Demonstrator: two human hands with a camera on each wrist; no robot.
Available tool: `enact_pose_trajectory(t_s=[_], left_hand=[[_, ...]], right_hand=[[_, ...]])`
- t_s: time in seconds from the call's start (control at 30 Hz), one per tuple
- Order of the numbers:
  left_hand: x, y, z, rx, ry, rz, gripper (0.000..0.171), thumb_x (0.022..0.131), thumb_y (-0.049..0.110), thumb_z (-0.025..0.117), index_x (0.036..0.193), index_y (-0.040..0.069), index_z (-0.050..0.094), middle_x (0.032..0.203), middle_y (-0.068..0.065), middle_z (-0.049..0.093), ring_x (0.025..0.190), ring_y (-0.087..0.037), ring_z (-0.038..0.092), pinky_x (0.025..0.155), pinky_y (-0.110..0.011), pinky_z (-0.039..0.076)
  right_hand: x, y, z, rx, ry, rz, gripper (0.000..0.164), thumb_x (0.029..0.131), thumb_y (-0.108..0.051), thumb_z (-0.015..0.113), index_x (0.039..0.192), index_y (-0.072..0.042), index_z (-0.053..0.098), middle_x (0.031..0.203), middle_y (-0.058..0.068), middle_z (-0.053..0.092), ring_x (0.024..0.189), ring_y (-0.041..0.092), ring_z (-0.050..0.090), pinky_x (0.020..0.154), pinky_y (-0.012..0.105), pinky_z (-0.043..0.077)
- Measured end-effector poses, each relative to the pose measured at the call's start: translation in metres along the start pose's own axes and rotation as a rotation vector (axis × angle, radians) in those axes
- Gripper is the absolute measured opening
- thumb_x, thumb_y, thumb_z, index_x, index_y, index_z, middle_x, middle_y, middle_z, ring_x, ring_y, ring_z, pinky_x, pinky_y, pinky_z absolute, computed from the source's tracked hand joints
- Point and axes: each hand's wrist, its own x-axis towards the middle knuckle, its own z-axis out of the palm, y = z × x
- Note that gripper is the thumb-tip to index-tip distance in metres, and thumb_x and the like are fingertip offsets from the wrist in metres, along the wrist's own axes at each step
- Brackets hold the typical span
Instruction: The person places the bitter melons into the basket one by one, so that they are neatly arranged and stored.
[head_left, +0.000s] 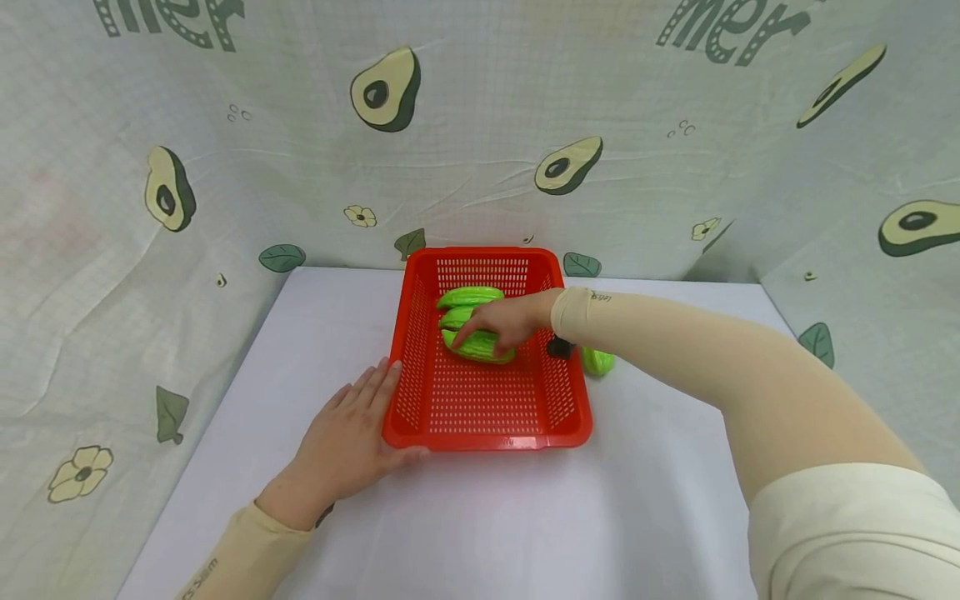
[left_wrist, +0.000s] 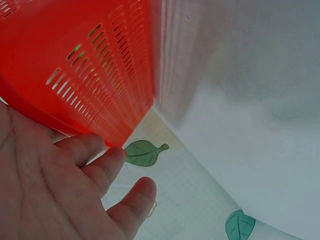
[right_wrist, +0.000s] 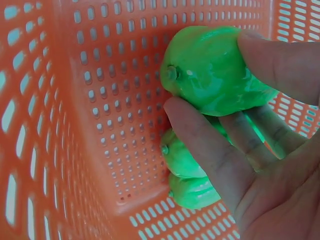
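Note:
A red plastic basket (head_left: pixel 487 442) with slotted walls sits on the white table. Inside, three bright green ribbed gourds lie side by side: a back gourd (head_left: pixel 471 297), a middle gourd (head_left: pixel 456 317) and a front gourd (head_left: pixel 480 348). My right hand (head_left: pixel 510 321) reaches over the basket's right wall and holds the front gourd. In the right wrist view, thumb and fingers lie around this gourd (right_wrist: pixel 207 70), its stem end facing the camera. My left hand (head_left: pixel 348 433) rests along the basket's left rim near the front corner, fingers extended; its fingertips touch the red wall (left_wrist: pixel 30 60) in the left wrist view.
Another green gourd (head_left: pixel 597 361) lies on the table (head_left: pixel 660 500) just right of the basket, partly hidden under my right forearm. A pale cloth (head_left: pixel 480 167) printed with avocados and leaves hangs behind the table and at both sides.

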Motion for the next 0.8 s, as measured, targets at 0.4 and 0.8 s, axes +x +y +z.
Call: enact_pose_trajectory(t_s=[0.4,0.8], left_hand=[[0.0003,-0.0029,0.0017,0.003,0.01,0.008,0.12,0.075,0.084,0.055,0.158,0.005,0.022,0.159,-0.017,0.03,0.141,-0.039,0.034,0.106,-0.059,0.037],[-0.0004,-0.0015,0.0016,0.005,0.001,-0.003,0.12,0.075,0.085,0.055,0.158,0.005,0.022,0.159,-0.017,0.03,0.142,-0.039,0.034,0.107,-0.06,0.037]], right_hand=[[0.0019,-0.0042,-0.0003,-0.06,-0.01,0.049,0.073,0.086,-0.013,0.08,0.149,-0.032,0.047,0.129,0.0,0.051,0.109,0.015,0.049,0.093,0.027,0.048],[-0.0001,-0.0033,0.0015,-0.168,0.054,0.03,0.066,0.085,-0.014,0.08,0.145,-0.03,0.055,0.127,0.004,0.054,0.104,0.016,0.053,0.091,0.029,0.05]])
